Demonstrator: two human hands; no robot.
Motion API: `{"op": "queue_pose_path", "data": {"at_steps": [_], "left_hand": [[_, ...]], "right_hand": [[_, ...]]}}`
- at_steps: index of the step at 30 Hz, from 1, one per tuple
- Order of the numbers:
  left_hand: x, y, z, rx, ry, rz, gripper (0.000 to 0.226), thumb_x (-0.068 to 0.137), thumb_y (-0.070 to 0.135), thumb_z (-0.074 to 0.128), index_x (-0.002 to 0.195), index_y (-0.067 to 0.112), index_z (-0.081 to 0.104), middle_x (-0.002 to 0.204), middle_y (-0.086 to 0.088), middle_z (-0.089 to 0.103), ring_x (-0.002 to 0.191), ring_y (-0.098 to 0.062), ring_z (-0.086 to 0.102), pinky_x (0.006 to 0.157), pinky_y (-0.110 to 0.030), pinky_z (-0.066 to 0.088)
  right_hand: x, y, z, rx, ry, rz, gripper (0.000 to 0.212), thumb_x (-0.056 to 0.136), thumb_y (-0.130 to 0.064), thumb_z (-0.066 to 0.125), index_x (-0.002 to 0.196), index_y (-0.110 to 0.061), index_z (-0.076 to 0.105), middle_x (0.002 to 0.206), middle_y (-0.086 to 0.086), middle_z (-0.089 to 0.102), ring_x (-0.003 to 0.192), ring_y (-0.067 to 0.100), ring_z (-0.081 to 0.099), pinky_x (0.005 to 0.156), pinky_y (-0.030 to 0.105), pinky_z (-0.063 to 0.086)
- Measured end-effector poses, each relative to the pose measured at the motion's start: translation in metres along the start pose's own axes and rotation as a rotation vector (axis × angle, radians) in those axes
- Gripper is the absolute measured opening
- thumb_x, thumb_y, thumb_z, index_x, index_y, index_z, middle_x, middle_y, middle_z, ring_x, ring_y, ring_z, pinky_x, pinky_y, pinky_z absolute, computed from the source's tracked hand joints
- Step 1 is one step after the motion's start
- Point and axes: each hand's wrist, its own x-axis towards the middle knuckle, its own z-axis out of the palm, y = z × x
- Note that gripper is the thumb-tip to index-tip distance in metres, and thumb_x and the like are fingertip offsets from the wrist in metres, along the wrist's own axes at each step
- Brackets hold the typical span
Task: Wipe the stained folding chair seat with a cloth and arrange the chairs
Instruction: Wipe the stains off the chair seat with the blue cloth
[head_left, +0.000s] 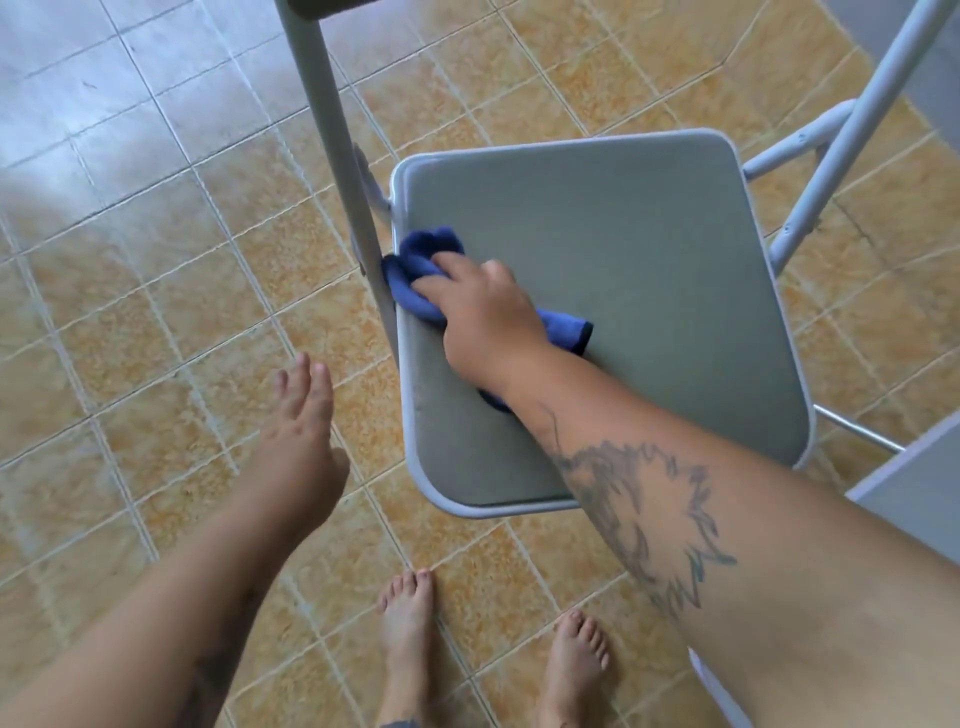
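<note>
currently the blue cloth (426, 249) is bunched on the grey-green folding chair seat (649, 312), at the seat edge touching the pale frame tube (332, 130). it is gripped and pressed down by the right hand (483, 312), fingers curled over it. the left hand (301, 436) is held over the tiled floor (156, 312) just off that edge, fingers straight and together, nothing held. bare feet (408, 618) are seen below the seat's nearest corner.

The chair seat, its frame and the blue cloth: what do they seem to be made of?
Seat: a grey-green padded cushion, matte, likely vinyl or fabric; soft rounded edges, no shine. Frame: painted metal tubing, pale grey, smooth with a slight sheen. Cloth: soft blue textile, probably microfibre; it bunches in folds under the right hand.
</note>
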Motion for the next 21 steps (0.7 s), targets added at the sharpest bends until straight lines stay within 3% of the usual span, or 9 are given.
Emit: {"op": "queue_pose_path", "data": {"at_steps": [2, 5, 7, 9, 11, 15, 17, 19, 21], "left_hand": [[0.006, 0.005, -0.010, -0.023, 0.087, 0.008, 0.082, 0.088, -0.001, 0.045, 0.153, 0.018, -0.001, 0.160, 0.004, -0.016, 0.146, -0.014, -0.017, 0.118, -0.035, 0.001], [0.012, 0.026, -0.018, -0.046, 0.192, 0.086, 0.074, 0.092, 0.006, 0.044, 0.153, 0.019, 0.004, 0.161, 0.004, -0.008, 0.148, -0.014, -0.011, 0.116, -0.032, 0.002], [0.013, 0.046, -0.016, -0.034, 0.201, 0.149, 0.070, 0.096, 0.012, 0.042, 0.153, 0.021, 0.003, 0.161, 0.007, -0.008, 0.147, -0.012, -0.012, 0.114, -0.029, 0.001], [0.015, 0.066, -0.009, -0.027, 0.179, 0.230, 0.068, 0.097, 0.018, 0.044, 0.153, 0.019, 0.005, 0.162, 0.004, -0.007, 0.148, -0.014, -0.011, 0.118, -0.033, 0.002], [0.015, 0.084, 0.004, 0.015, 0.127, 0.292, 0.072, 0.096, 0.030, 0.046, 0.153, 0.018, 0.003, 0.161, 0.003, -0.009, 0.148, -0.016, -0.012, 0.121, -0.038, 0.003], [0.013, 0.103, 0.038, 0.170, -0.009, 0.312, 0.101, 0.080, 0.071, 0.040, 0.151, 0.022, -0.012, 0.159, 0.003, -0.022, 0.146, -0.020, -0.020, 0.119, -0.047, -0.001], [0.012, 0.105, 0.054, 0.242, -0.055, 0.283, 0.117, 0.067, 0.085, 0.036, 0.149, 0.022, -0.019, 0.157, 0.002, -0.029, 0.144, -0.021, -0.026, 0.119, -0.048, -0.008], [0.013, 0.106, 0.062, 0.292, -0.039, 0.256, 0.126, 0.059, 0.092, 0.034, 0.147, 0.023, -0.024, 0.155, 0.003, -0.032, 0.143, -0.021, -0.029, 0.117, -0.048, -0.013], [0.014, 0.106, 0.066, 0.299, -0.014, 0.252, 0.129, 0.055, 0.094, 0.034, 0.147, 0.024, -0.024, 0.156, 0.003, -0.032, 0.143, -0.021, -0.028, 0.117, -0.048, -0.014]], "right_hand": [[-0.046, 0.006, 0.004, 0.035, -0.065, -0.089, 0.048, 0.080, -0.011, 0.049, 0.121, -0.032, 0.060, 0.143, -0.005, 0.044, 0.102, 0.033, 0.044, 0.088, 0.043, 0.044], [-0.121, 0.031, 0.001, -0.039, -0.189, -0.398, 0.049, 0.072, -0.010, 0.062, 0.114, -0.035, 0.063, 0.142, -0.009, 0.047, 0.096, 0.029, 0.048, 0.079, 0.041, 0.046], [-0.153, 0.061, -0.012, -0.122, -0.302, -0.554, 0.051, 0.068, -0.007, 0.062, 0.110, -0.037, 0.062, 0.141, -0.013, 0.048, 0.095, 0.025, 0.049, 0.074, 0.038, 0.044], [-0.165, 0.097, -0.033, -0.226, -0.361, -0.590, 0.048, 0.070, -0.008, 0.057, 0.107, -0.037, 0.063, 0.142, -0.014, 0.048, 0.094, 0.024, 0.050, 0.072, 0.038, 0.044], [-0.163, 0.137, -0.058, -0.259, -0.295, -0.452, 0.043, 0.075, -0.015, 0.046, 0.105, -0.038, 0.066, 0.140, -0.009, 0.052, 0.093, 0.028, 0.055, 0.074, 0.041, 0.048], [-0.148, 0.203, -0.096, -0.241, 0.003, 0.278, 0.055, 0.078, -0.007, 0.043, 0.117, -0.040, 0.063, 0.145, -0.003, 0.045, 0.120, 0.040, 0.046, 0.100, 0.046, 0.042], [-0.136, 0.204, -0.088, -0.160, 0.144, 0.513, 0.052, 0.077, -0.010, 0.045, 0.119, -0.037, 0.059, 0.142, 0.003, 0.045, 0.122, 0.041, 0.045, 0.103, 0.043, 0.039], [-0.130, 0.175, -0.067, -0.105, 0.207, 0.556, 0.047, 0.078, -0.013, 0.046, 0.119, -0.032, 0.060, 0.140, 0.009, 0.043, 0.118, 0.042, 0.045, 0.100, 0.043, 0.040], [-0.140, 0.136, -0.040, -0.082, 0.163, 0.448, 0.047, 0.077, -0.013, 0.046, 0.119, -0.029, 0.060, 0.143, 0.009, 0.040, 0.110, 0.041, 0.045, 0.092, 0.046, 0.044]]}}
